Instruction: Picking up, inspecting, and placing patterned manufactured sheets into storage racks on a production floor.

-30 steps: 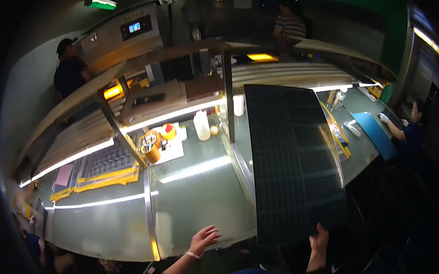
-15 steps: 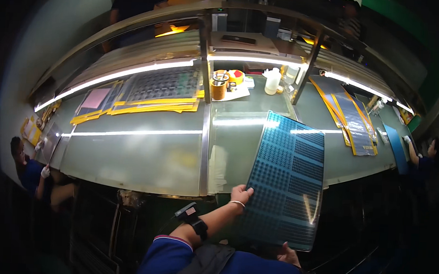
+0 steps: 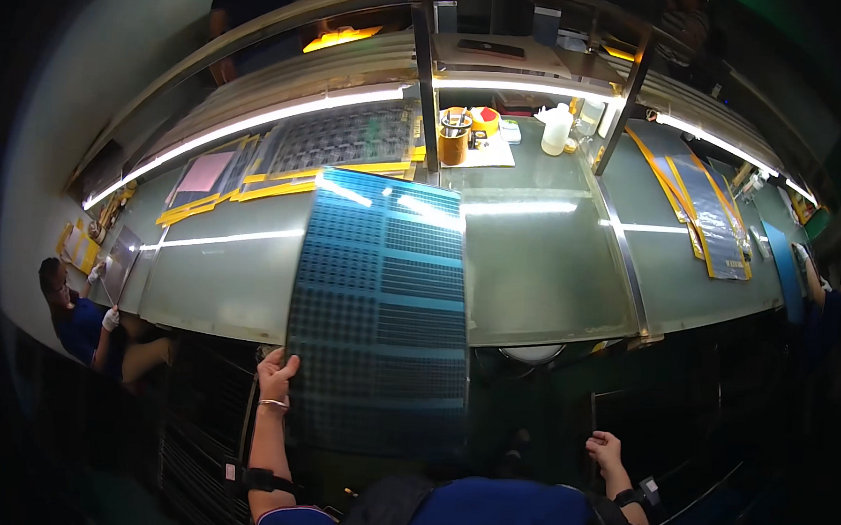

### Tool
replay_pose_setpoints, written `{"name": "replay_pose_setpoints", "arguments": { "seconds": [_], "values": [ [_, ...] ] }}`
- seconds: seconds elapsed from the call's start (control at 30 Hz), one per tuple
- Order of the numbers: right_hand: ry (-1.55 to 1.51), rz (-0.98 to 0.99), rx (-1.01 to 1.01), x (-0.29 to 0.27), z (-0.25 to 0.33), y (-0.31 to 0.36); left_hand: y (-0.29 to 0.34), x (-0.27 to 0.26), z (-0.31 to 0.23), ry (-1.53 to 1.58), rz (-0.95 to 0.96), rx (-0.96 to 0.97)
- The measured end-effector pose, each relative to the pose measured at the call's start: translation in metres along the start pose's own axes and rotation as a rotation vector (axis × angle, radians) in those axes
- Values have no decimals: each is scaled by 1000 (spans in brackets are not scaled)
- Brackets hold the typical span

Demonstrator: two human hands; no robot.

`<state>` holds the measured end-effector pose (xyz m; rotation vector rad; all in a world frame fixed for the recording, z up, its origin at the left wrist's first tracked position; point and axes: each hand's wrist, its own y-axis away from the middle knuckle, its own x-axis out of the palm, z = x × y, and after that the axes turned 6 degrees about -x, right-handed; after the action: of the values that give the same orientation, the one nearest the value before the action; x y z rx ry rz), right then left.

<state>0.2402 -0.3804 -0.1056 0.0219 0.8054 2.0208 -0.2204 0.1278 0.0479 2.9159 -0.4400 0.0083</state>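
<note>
My left hand [image 3: 277, 378] is closed on the left edge of a large rectangular blue panel [image 3: 381, 308], near its lower corner. Rows of fine dark patterns cover the panel, and its top shines under the lamp. It stands tilted up in front of the bench, its upper part overlapping the bench top. My right hand [image 3: 606, 451] is away from the panel, low on the right, over dark surroundings. Its fingers are curled together beside a thin dark upright edge; whatever they may pinch cannot be made out.
Behind the panel runs a glass-topped bench [image 3: 542, 268] with lit tube lamps above. Yellow-edged films [image 3: 332, 146] lie back left, others [image 3: 709, 219] right. A white bottle [image 3: 556, 130] and a brown cup [image 3: 453, 144] stand at the back. Co-workers [image 3: 85, 318] sit at both ends.
The blue panel has swung left with my left hand and stands more upright. My right hand has let go of its lower edge, moved right, and its fingers have curled.
</note>
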Motion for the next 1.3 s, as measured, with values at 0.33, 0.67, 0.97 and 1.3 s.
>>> {"name": "replay_pose_setpoints", "arguments": {
  "seconds": [0.33,0.67,0.97,1.3],
  "values": [
    [438,115,-17,-16,-33,43,-80,-102,-5,-341,-234,33],
    [272,-125,10,-57,-64,25,-45,190,70,-1163,273,606],
    [-474,-416,205,-156,-89,-119,14,466,83,-1151,577,857],
    [48,-948,408,-229,-159,-346,4,536,122,-1333,34,694]
  ]
}}
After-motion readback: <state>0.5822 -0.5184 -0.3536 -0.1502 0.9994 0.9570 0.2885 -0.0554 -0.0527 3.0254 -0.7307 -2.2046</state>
